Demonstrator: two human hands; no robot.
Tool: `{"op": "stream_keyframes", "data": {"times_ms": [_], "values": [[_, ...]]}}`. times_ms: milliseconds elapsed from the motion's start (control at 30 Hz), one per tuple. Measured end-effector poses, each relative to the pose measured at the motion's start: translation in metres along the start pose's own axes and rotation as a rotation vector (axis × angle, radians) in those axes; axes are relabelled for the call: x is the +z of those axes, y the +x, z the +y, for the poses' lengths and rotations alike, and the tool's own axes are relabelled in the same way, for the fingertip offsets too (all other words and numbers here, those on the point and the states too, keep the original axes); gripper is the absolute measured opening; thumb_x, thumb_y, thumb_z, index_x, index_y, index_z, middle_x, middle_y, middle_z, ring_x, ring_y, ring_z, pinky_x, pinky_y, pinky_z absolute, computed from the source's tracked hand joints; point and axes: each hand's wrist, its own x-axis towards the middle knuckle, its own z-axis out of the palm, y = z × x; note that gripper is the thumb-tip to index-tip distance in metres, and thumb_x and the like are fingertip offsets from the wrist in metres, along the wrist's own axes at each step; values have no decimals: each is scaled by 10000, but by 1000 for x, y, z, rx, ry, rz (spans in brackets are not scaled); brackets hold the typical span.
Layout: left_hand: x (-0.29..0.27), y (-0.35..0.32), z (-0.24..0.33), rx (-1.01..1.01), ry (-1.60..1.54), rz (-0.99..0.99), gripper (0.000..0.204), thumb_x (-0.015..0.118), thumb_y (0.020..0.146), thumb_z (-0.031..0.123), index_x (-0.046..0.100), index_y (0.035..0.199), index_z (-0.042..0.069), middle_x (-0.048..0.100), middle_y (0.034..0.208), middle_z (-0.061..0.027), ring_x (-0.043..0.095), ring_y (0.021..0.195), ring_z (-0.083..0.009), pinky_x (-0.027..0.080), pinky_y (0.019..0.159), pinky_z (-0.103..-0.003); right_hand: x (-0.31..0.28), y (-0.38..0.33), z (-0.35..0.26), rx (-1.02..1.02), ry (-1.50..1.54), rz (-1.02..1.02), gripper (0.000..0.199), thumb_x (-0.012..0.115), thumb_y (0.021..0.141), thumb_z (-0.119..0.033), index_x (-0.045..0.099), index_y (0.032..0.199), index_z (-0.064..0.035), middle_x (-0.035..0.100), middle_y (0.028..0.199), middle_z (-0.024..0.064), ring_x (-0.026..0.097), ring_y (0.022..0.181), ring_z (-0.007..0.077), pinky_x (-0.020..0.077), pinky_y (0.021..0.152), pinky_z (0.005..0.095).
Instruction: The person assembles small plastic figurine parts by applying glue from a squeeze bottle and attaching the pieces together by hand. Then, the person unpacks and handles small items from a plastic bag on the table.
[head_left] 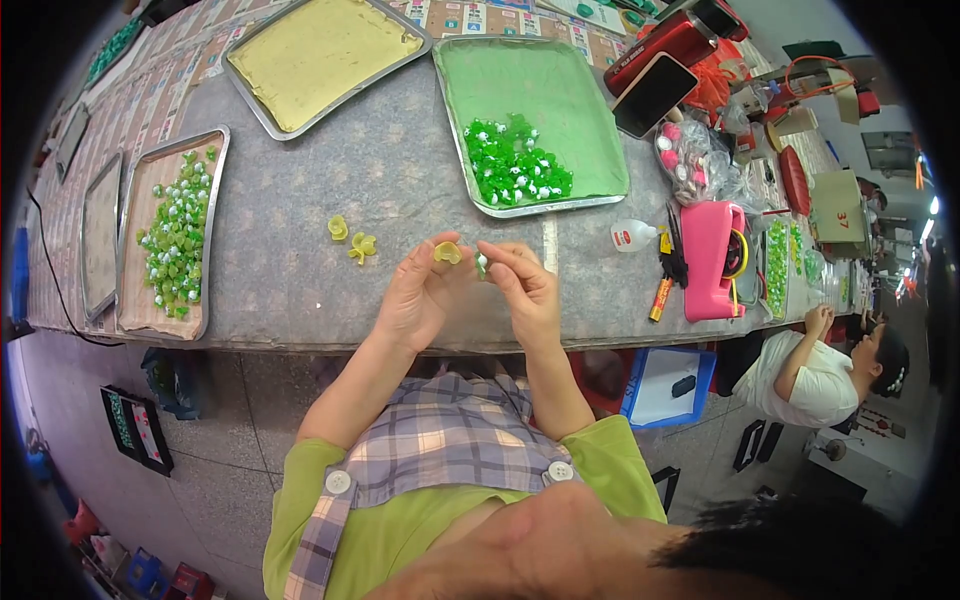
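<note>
My left hand [412, 302] is just above the front part of the grey-covered table, closed in a pinch on a small yellow-green petal-shaped cup [447, 253]. Right beside it, my right hand [535, 300] pinches a small green piece with a white bead-like part [482, 264], and the two pieces are a short gap apart. Two or so loose yellow-green petal cups [362, 247] lie left of my hands. Ahead, a green-lined tray [530, 85] bears a heap of green-and-white pieces [510, 165]. At the left, another tray [140, 318] holds yellow-green, green and white pieces [178, 240].
A tray with a yellow surface [325, 60] lies at the far left. On the right are a white squeeze bottle [632, 236], a pink tape dispenser [706, 262], a phone [655, 95] and a red flask [660, 48]. Another person [805, 375] sits farther right.
</note>
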Motion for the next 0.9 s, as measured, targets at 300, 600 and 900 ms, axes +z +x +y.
{"op": "stream_keyframes", "data": {"times_ms": [300,600,900], "values": [[2,1,-1,13,-61,25,316,507,820,287,503,1024,46,587,914,-76,548,882,-168,423,823,-306,11,-2,1,-172,-321,140,248,582,726,20,583,971,-15,544,934,91,552,814,140,460,687,221],[7,-4,0,53,139,30,342,536,805,273,480,1057,48,576,917,-55,545,854,-141,428,789,-275,16,8,-18,-540,-569,144,184,624,658,20,610,836,-23,605,842,99,578,737,200,456,646,262],[2,-4,-5,159,282,21,205,556,795,147,546,956,21,580,886,-37,533,810,-98,419,740,-229,21,8,-16,-712,-821,95,204,652,608,-24,628,806,-68,597,850,39,521,762,203,427,654,277]]}}
